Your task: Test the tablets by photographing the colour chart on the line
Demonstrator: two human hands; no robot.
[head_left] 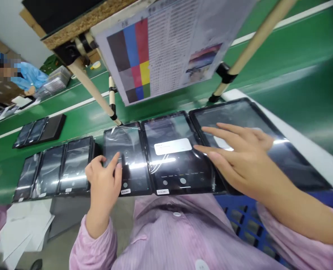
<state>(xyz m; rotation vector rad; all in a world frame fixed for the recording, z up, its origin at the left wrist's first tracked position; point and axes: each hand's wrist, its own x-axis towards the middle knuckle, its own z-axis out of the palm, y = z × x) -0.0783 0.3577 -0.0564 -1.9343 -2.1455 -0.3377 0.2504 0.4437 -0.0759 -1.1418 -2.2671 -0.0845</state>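
Three tablets lie face up in a row before me. Over the lower left part of the left tablet is my left hand, its fingers apart and the index finger extended near the screen. The middle tablet is lit, with a white pop-up box on its dark screen and round buttons below. My right hand is spread above the right tablet, covering much of it. One of its fingertips points at the right edge of the pop-up. Whether either hand touches glass I cannot tell. Neither holds anything.
Several more tablets lie to the left in trays on the green bench. A stand with pole legs carries a colour chart sheet overhead. A blue crate is below right. A person in blue works at far left.
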